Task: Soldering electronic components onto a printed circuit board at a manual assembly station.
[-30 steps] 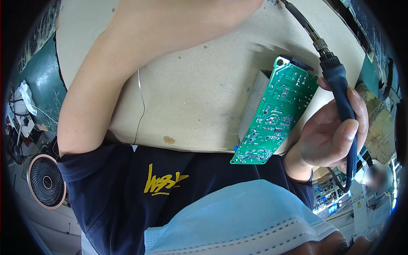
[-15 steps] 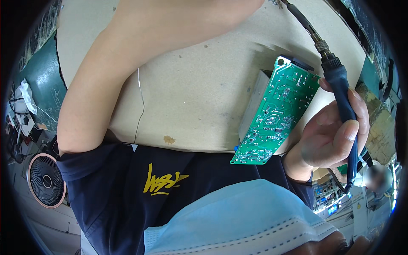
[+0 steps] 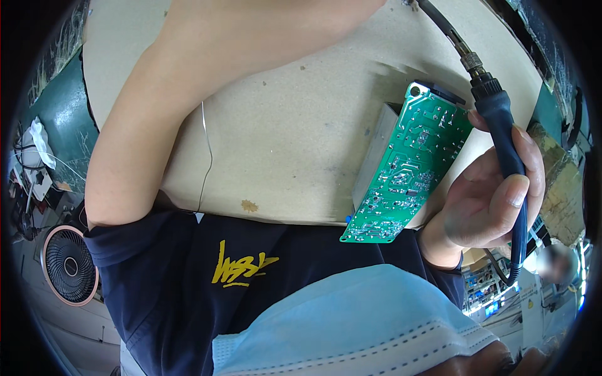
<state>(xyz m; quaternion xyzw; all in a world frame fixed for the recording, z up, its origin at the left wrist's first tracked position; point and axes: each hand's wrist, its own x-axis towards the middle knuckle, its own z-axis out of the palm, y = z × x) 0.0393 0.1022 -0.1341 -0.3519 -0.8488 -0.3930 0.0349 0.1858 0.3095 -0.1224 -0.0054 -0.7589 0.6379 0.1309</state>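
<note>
My right hand [image 3: 495, 188] is closed around the dark blue handle of a soldering iron [image 3: 496, 116]. The iron slants up and to the left, and its tip runs out of view at the top edge. Beside that hand, on its left, a green circuit board [image 3: 407, 169] stands tilted with its soldered side showing. A grey metal block [image 3: 376, 156] sits behind the board. My left arm reaches up from the left; only the lower part of my left hand [image 3: 307, 28] shows at the top, its fingers cut off by the frame.
Brown board [image 3: 282, 144] with stains covers the work surface. A thin silvery wire [image 3: 209, 144] hangs from under my left forearm toward my shirt. At the left are a round fan [image 3: 70, 266] and a green mat [image 3: 69, 138]. A person [image 3: 557, 263] is far right.
The soldering iron's front end has shifted very slightly left and down. The circuit board stays in place, and my left arm has barely moved.
</note>
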